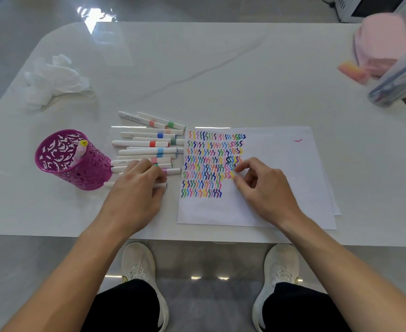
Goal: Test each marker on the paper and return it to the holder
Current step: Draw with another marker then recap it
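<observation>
Several white markers [147,144] with coloured bands lie in a loose pile on the white table, left of the paper [281,168]. The paper's left half is filled with rows of coloured squiggles [209,164]. A purple cut-out holder [77,164] stands left of the pile with one yellow-tipped marker [81,147] in it. My left hand [137,188] lies over the near end of the pile and grips a white marker [162,185] between thumb and fingers. My right hand [262,185] hovers over the paper beside the squiggles, fingers loosely curled, holding nothing.
Crumpled white tissue [53,80] lies at the back left. At the far right are a pink object [379,44], an orange-pink block [353,70] and a clear case of pens [398,85]. The table's front edge [197,238] runs just above my shoes.
</observation>
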